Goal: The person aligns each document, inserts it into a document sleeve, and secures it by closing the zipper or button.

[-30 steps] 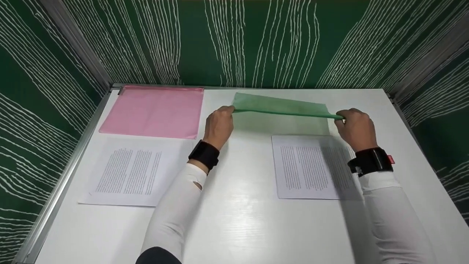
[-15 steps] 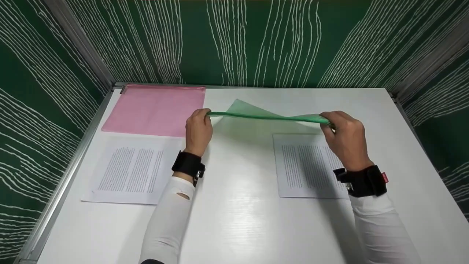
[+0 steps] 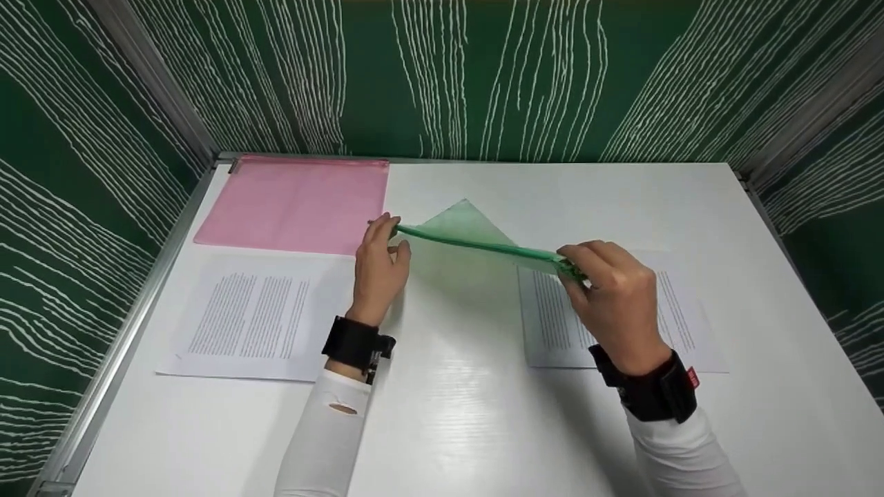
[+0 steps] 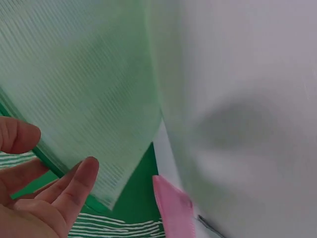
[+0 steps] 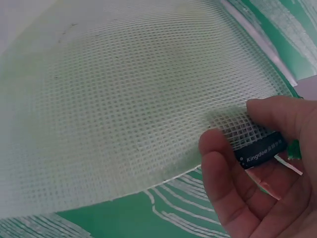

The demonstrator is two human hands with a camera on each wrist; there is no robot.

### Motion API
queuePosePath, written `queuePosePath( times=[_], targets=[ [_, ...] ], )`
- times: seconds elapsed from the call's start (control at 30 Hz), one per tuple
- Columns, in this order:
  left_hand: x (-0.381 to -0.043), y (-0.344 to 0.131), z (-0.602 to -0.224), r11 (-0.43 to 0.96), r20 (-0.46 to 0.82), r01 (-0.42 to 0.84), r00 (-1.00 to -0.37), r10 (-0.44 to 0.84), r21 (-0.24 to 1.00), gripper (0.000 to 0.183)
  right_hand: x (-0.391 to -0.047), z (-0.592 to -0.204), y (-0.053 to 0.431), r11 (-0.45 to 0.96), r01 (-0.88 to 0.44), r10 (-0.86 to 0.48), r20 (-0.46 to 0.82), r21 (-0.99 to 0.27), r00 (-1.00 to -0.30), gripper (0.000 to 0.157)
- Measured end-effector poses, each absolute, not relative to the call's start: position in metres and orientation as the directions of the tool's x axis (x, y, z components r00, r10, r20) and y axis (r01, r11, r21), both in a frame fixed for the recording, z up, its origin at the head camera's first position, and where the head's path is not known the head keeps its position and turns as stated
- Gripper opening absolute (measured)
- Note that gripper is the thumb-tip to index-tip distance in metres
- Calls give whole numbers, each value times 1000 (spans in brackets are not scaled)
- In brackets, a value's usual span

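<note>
The right hand (image 3: 615, 304) pinches one corner of the green mesh pouch (image 3: 469, 226), which lies to its left above the table (image 3: 442, 435). The long edge runs crosswise, slanting away toward the left hand (image 3: 378, 276), whose relaxed fingers touch the farther end; a free corner points toward the back wall (image 3: 483, 90).

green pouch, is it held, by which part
The right hand grips the green pouch at one corner; whether the left hand holds it cannot be told.
</note>
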State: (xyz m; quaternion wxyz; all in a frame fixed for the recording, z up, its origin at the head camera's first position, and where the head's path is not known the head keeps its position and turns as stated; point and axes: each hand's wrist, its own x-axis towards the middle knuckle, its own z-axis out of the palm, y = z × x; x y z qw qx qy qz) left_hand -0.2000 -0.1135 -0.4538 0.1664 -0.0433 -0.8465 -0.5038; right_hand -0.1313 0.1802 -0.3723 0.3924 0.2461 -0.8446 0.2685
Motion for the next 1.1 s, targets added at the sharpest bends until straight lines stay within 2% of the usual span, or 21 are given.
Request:
queuePosePath(
  times=[0.27,0.47,0.57,0.67,0.77,0.97,1.1],
  targets=[
    [-161,-85,-418,445,445,415,-895,41,793,42,-115,-371,152,663,-699,-229,816,-268,-530,10],
    [-129,-63,-391,370,620,629,-768,161,683,34,-110,-380,141,627,-730,-229,831,-272,-507,13],
    [-116,-54,-384,344,685,712,-695,218,612,29,-107,-386,139,618,-732,-218,831,-288,-511,4],
    [-109,-49,-382,344,717,753,-650,254,561,29,-103,-394,139,597,-737,-214,823,-316,-526,16],
    [-104,-46,-384,372,719,757,-642,266,538,29,-100,-402,139,559,-745,-211,806,-366,-554,26],
    [-101,-44,-389,420,716,749,-643,272,513,20,-97,-409,139,428,-763,-232,757,-484,-610,7],
    [-101,-44,-390,420,722,754,-635,273,505,16,-96,-410,136,341,-753,-272,707,-563,-652,20]
  ],
)
